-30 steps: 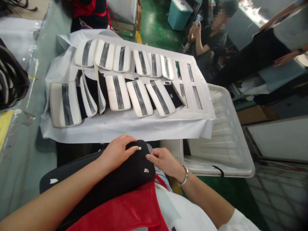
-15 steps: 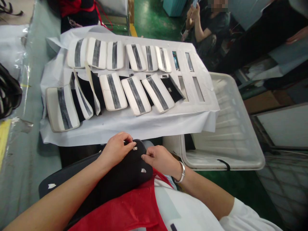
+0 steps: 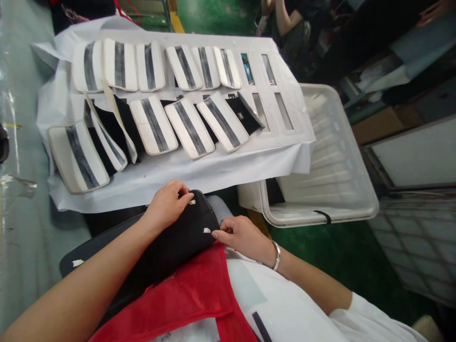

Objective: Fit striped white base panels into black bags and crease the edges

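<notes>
A black, flat padded case [image 3: 181,240] with rounded corners lies across my lap, a red apron below it. Small white tags stick to it: one tag [image 3: 206,231] near the right end, another beside my left thumb, a third near the far left end. My left hand [image 3: 166,205] grips the case's upper edge, thumb on top next to the tag and fingers curled over the rim. At the right end, my right hand [image 3: 244,236] is closed on the edge, its thumb close to the tag. My left forearm covers part of the case.
Ahead stands a table covered in white sheeting [image 3: 213,173], bearing two rows of white panels [image 3: 153,126] with dark stripes, some folded over black pieces. A translucent plastic bin [image 3: 327,156] is at the right. Another person [image 3: 288,19] is at the back.
My right hand has slid down the case's right end, from near its upper corner toward the lower tag. My left hand keeps its hold. The whole view has shifted slightly.
</notes>
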`<state>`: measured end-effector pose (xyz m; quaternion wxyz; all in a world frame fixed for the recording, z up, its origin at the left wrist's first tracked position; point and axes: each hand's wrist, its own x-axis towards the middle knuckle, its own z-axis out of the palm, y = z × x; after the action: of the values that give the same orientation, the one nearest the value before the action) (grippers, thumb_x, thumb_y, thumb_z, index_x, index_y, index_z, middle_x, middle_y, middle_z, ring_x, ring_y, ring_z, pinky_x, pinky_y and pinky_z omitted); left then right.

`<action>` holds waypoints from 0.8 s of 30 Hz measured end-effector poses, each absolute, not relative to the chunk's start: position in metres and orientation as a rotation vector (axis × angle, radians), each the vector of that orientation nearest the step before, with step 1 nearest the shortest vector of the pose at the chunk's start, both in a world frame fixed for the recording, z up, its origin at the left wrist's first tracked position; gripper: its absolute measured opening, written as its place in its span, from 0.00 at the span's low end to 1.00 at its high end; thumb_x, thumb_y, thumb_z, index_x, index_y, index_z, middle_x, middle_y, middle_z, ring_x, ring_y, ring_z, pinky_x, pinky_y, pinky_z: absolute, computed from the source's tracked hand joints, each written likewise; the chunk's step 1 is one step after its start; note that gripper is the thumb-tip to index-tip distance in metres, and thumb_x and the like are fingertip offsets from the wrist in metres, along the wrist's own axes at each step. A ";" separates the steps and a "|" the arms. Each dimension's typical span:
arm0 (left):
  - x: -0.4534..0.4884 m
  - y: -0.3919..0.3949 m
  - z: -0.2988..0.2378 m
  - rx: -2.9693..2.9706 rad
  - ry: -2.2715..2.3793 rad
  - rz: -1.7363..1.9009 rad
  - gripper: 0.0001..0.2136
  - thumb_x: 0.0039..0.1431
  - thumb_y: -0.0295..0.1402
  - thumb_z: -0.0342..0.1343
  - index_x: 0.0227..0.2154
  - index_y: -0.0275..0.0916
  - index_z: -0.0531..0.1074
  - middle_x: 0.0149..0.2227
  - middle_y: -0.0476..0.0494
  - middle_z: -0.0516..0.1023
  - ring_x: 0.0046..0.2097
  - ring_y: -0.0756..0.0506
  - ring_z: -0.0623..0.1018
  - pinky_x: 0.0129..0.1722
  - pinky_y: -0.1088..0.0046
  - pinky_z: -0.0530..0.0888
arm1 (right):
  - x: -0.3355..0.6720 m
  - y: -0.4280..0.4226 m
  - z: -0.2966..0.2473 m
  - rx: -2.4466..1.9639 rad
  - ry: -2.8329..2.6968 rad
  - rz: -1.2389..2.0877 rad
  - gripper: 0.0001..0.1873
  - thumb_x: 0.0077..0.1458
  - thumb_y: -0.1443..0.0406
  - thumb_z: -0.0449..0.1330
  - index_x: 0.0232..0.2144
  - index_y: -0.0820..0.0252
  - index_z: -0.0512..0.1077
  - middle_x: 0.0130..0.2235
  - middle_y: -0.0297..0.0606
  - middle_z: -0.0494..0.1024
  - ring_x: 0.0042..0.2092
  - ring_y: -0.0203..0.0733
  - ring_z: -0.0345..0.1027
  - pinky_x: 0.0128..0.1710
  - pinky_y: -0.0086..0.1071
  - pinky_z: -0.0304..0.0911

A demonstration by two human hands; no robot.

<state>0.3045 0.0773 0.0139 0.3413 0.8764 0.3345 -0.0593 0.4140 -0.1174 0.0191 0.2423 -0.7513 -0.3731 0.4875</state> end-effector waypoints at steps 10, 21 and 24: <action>0.305 0.076 0.014 2.276 0.953 -0.180 0.11 0.51 0.41 0.51 0.26 0.39 0.70 0.31 0.45 0.74 0.32 0.45 0.71 0.35 0.70 0.66 | 0.398 -0.128 0.010 -1.763 -0.425 1.481 0.14 0.51 0.61 0.57 0.19 0.62 0.66 0.16 0.27 0.65 0.17 0.27 0.55 0.16 0.23 0.49; 0.306 0.075 0.015 2.369 0.931 -0.189 0.09 0.54 0.38 0.52 0.28 0.37 0.70 0.32 0.43 0.75 0.35 0.43 0.73 0.37 0.67 0.69 | 0.394 -0.124 0.010 -1.760 -0.337 1.446 0.15 0.51 0.65 0.57 0.16 0.61 0.63 0.14 0.25 0.62 0.15 0.27 0.54 0.15 0.22 0.49; 0.299 0.064 0.018 2.599 0.777 0.057 0.12 0.56 0.34 0.52 0.40 0.35 0.71 0.43 0.38 0.75 0.45 0.40 0.73 0.45 0.63 0.69 | 0.394 -0.123 0.010 -1.770 -0.369 1.444 0.14 0.52 0.66 0.57 0.16 0.62 0.63 0.13 0.25 0.62 0.15 0.26 0.53 0.14 0.21 0.48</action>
<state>0.2993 0.0635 0.0181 0.2124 0.9360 0.2798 0.0204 0.3937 -0.1232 0.0104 0.4022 -0.7003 -0.1461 0.5713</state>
